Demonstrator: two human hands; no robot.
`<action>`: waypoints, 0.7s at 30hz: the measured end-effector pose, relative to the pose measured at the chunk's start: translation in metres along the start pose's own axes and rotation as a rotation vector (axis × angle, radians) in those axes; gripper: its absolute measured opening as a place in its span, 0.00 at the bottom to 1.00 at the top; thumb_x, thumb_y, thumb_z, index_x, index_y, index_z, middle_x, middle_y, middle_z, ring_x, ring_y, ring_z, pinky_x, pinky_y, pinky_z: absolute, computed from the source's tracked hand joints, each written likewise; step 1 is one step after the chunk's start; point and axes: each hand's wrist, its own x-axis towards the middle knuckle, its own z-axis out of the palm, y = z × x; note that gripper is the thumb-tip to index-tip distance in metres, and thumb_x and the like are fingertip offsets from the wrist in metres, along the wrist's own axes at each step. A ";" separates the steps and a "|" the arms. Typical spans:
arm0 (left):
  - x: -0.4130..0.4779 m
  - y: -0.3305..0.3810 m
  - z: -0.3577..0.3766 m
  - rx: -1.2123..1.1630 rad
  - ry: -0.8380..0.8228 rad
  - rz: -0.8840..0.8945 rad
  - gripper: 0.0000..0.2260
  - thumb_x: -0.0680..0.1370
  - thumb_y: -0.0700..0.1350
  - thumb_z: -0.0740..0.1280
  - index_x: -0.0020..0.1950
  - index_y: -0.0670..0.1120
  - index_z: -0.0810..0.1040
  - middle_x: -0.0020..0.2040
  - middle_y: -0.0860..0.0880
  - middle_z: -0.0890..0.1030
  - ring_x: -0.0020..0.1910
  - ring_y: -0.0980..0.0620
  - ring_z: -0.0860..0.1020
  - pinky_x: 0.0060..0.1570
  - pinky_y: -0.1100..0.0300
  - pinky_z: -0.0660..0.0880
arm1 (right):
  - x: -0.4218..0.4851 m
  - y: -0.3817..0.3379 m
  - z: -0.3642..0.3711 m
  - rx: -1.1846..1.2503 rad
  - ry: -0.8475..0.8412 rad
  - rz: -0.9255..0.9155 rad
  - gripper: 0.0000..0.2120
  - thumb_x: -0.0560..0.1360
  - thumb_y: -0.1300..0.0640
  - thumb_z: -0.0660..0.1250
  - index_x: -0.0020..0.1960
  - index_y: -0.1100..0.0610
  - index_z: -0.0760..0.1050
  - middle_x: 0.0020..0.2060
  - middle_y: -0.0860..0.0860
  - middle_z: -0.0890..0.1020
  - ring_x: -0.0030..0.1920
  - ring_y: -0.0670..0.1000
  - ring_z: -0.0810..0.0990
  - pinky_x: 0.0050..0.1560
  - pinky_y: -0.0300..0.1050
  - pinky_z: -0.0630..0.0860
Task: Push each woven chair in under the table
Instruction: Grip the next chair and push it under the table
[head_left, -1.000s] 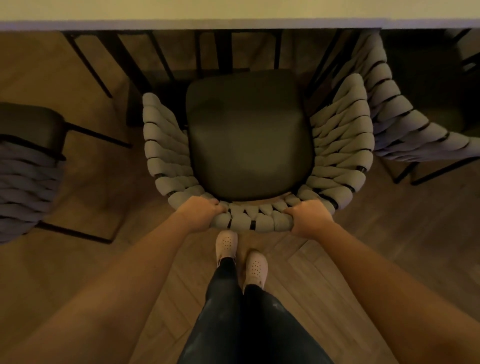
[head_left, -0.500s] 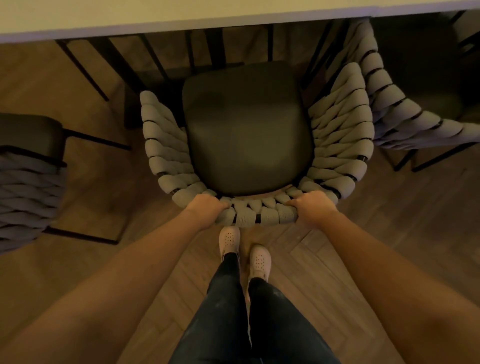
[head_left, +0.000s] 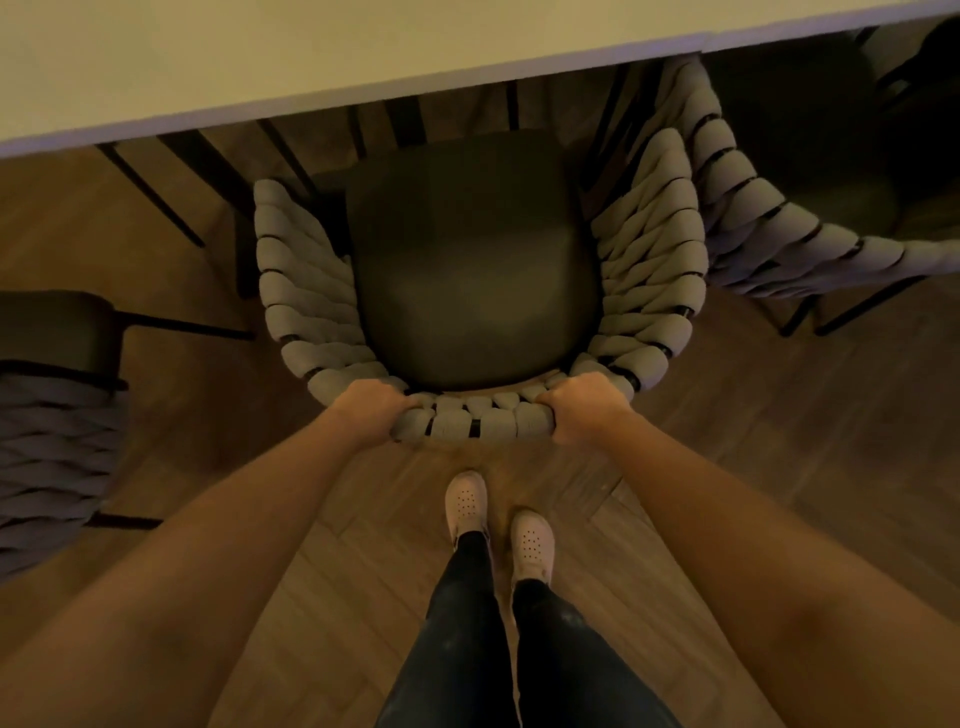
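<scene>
Chair (head_left: 478, 270) advanced; left hand (head_left: 371, 410), right hand (head_left: 584, 408) clasp backrest (head_left: 467, 423).

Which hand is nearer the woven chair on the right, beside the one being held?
Right. The right hand grips the back of the middle chair at the end toward the neighbour chair; the left hand grips the opposite end.

The middle woven chair (head_left: 478, 260) stands with its seat front at the edge of the table (head_left: 311, 62), black metal legs (head_left: 156, 200) crowding the dark space beneath. To the right, a neighbouring chair (head_left: 769, 228) sits hard against its arm, no gap visible between them. To the left, a wide strip of wooden floor (head_left: 171, 280) lies open before a third chair (head_left: 52, 441). Behind the backrest, the person's shoes (head_left: 467, 501) stand on open floor.
</scene>
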 end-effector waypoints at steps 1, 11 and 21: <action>0.003 -0.005 0.001 0.001 -0.002 -0.001 0.23 0.82 0.45 0.58 0.77 0.52 0.59 0.65 0.46 0.74 0.59 0.46 0.76 0.53 0.56 0.74 | 0.005 -0.001 -0.004 -0.001 0.012 0.000 0.06 0.74 0.49 0.64 0.48 0.49 0.75 0.37 0.47 0.75 0.36 0.49 0.73 0.36 0.43 0.65; 0.041 -0.059 -0.008 -0.019 0.014 -0.034 0.23 0.82 0.47 0.60 0.76 0.56 0.59 0.62 0.47 0.77 0.57 0.48 0.78 0.51 0.55 0.75 | 0.052 0.010 -0.031 0.014 0.054 0.072 0.08 0.74 0.49 0.65 0.49 0.51 0.79 0.41 0.48 0.81 0.41 0.50 0.80 0.34 0.38 0.63; 0.069 -0.092 -0.029 -0.065 0.061 -0.044 0.22 0.80 0.48 0.63 0.73 0.56 0.64 0.62 0.49 0.77 0.58 0.49 0.77 0.54 0.55 0.75 | 0.092 0.036 -0.068 -0.035 0.022 0.020 0.07 0.74 0.50 0.65 0.47 0.51 0.79 0.31 0.44 0.73 0.30 0.43 0.71 0.29 0.31 0.56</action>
